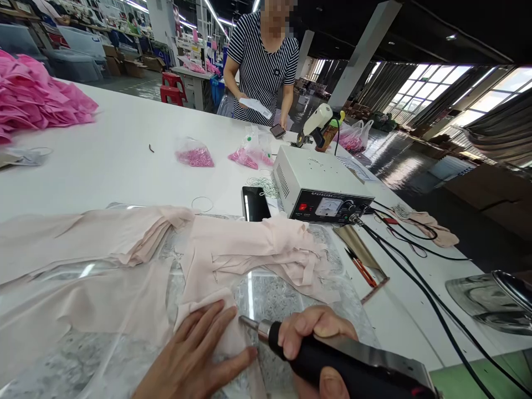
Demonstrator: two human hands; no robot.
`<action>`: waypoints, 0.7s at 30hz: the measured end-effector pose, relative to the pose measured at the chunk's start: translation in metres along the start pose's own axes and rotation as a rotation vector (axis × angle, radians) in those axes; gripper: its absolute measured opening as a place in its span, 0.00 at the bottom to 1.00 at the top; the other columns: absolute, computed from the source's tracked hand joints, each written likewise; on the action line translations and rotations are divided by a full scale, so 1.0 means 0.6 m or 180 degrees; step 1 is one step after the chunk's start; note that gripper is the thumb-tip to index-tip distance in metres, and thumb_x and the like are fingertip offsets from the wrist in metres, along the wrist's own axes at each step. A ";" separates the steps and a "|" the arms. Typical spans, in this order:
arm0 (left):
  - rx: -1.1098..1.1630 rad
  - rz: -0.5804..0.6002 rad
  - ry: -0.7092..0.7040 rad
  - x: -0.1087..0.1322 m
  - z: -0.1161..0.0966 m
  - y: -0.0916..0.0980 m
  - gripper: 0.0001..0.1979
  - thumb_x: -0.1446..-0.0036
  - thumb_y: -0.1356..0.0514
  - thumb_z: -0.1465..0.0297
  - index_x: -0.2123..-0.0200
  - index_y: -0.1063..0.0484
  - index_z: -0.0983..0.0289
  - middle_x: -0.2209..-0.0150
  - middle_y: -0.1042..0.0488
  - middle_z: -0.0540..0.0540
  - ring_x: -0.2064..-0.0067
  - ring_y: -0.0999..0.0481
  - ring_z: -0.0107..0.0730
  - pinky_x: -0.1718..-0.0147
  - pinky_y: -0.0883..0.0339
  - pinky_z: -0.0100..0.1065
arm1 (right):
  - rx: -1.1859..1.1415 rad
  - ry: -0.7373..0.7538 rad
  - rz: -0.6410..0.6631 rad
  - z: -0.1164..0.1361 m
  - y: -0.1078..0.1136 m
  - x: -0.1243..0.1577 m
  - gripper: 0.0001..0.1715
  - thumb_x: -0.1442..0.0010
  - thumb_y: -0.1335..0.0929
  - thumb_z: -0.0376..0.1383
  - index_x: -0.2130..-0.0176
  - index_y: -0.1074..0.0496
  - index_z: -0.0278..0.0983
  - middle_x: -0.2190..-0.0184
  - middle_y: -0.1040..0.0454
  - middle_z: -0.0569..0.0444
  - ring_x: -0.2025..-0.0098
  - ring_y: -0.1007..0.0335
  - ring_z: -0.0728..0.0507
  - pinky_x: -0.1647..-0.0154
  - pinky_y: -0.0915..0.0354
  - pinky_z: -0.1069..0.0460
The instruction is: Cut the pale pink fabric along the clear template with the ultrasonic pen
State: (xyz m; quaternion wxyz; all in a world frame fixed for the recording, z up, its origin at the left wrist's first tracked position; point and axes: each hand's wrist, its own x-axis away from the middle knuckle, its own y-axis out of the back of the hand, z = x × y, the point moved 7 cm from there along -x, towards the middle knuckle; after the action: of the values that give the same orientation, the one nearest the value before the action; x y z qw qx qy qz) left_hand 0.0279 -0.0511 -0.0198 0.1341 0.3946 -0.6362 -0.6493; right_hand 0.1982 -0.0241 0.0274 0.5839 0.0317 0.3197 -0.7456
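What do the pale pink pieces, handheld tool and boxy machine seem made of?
Pale pink pieces: soft matte fabric, from the loose folds. Handheld tool: shiny metal tip, by its glint; smooth black grip, perhaps plastic. Boxy machine: probably pale painted metal, given its flat, vented casing.

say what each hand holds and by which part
Right hand grips the handheld tool by its black body; left hand rests on pale pink fabric, not visibly gripping.

At the front of the table (133, 155), the left hand (197, 352) lay on a cloth piece (231, 338); the right hand (313, 330), around a handheld tool (353, 360), was just right of it. Behind the cloth lay a phone (255, 205), left of a control box (320, 174). Two small bags (195, 156) lay farther back.
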 end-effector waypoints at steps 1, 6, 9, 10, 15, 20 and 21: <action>0.0018 0.0016 -0.0017 0.000 0.000 0.000 0.41 0.46 0.28 0.61 0.33 0.42 0.42 0.31 0.44 0.59 0.33 0.41 0.59 0.44 0.35 0.55 | 0.0024 -0.0004 0.0002 0.000 0.000 -0.001 0.10 0.38 0.33 0.45 0.56 0.28 0.46 0.67 0.31 0.56 0.78 0.34 0.47 0.79 0.32 0.47; 0.0111 0.0076 0.0009 0.000 0.001 -0.001 0.41 0.49 0.28 0.53 0.34 0.39 0.42 0.31 0.44 0.59 0.33 0.43 0.60 0.44 0.36 0.57 | 0.0153 0.0085 0.0092 0.001 -0.003 -0.007 0.10 0.37 0.35 0.47 0.56 0.30 0.48 0.67 0.31 0.56 0.80 0.36 0.47 0.81 0.33 0.47; 0.0087 0.0069 -0.0036 0.000 0.000 -0.002 0.42 0.50 0.28 0.51 0.33 0.40 0.43 0.31 0.45 0.60 0.32 0.44 0.60 0.44 0.36 0.57 | 0.0175 0.0029 0.0117 0.003 -0.007 -0.005 0.09 0.36 0.34 0.47 0.57 0.31 0.48 0.67 0.32 0.57 0.79 0.35 0.47 0.80 0.34 0.48; 0.0069 0.0047 -0.0050 0.001 0.002 -0.001 0.42 0.49 0.29 0.50 0.33 0.41 0.43 0.31 0.45 0.60 0.32 0.43 0.60 0.44 0.35 0.56 | 0.0204 -0.0019 0.0123 0.004 -0.009 -0.005 0.09 0.36 0.34 0.47 0.57 0.31 0.48 0.67 0.32 0.58 0.78 0.35 0.47 0.79 0.34 0.48; -0.0048 -0.0008 -0.0280 -0.001 0.007 0.000 0.39 0.43 0.37 0.43 0.32 0.42 0.45 0.32 0.42 0.62 0.35 0.38 0.60 0.47 0.32 0.54 | 0.0403 -0.0282 0.0218 0.014 -0.021 -0.005 0.08 0.36 0.33 0.47 0.59 0.33 0.48 0.66 0.32 0.58 0.75 0.33 0.46 0.75 0.33 0.47; 0.0029 0.0020 -0.0156 -0.002 0.012 0.001 0.39 0.43 0.37 0.43 0.32 0.43 0.42 0.32 0.44 0.61 0.34 0.40 0.57 0.45 0.34 0.54 | 0.0451 -0.0019 0.0224 0.010 -0.011 -0.011 0.09 0.35 0.34 0.47 0.56 0.33 0.48 0.67 0.32 0.57 0.74 0.33 0.47 0.73 0.32 0.48; 0.0072 0.0016 -0.0128 -0.002 0.011 0.002 0.38 0.43 0.37 0.44 0.32 0.43 0.42 0.32 0.44 0.61 0.33 0.40 0.57 0.45 0.34 0.54 | 0.0464 0.0020 0.0280 0.004 -0.007 -0.010 0.10 0.35 0.35 0.47 0.55 0.34 0.48 0.67 0.32 0.57 0.74 0.33 0.46 0.72 0.32 0.48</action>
State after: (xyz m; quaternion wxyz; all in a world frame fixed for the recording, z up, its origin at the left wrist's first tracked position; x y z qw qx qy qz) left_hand 0.0239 -0.0457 -0.0189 0.1185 0.3813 -0.6471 -0.6495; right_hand 0.1973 -0.0196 0.0337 0.6112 0.0905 0.2646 -0.7404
